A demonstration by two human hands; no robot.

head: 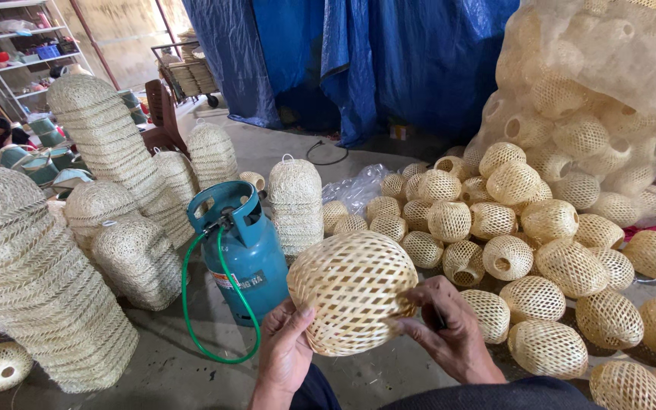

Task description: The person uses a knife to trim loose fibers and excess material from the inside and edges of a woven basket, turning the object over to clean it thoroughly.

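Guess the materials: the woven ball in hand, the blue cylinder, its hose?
Woven ball, held by left hand and right hand: looks like thin bamboo or rattan strips, pale, unpainted, open lattice weave. Blue cylinder: most likely painted steel, going by the glossy teal coat and moulded collar with handles. Hose: green, bends in a loose loop, so probably rubber or soft plastic.

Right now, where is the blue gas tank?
In the head view, the blue gas cylinder stands on the floor left of centre, just left of the woven bamboo ball, with stacked woven baskets beside it.
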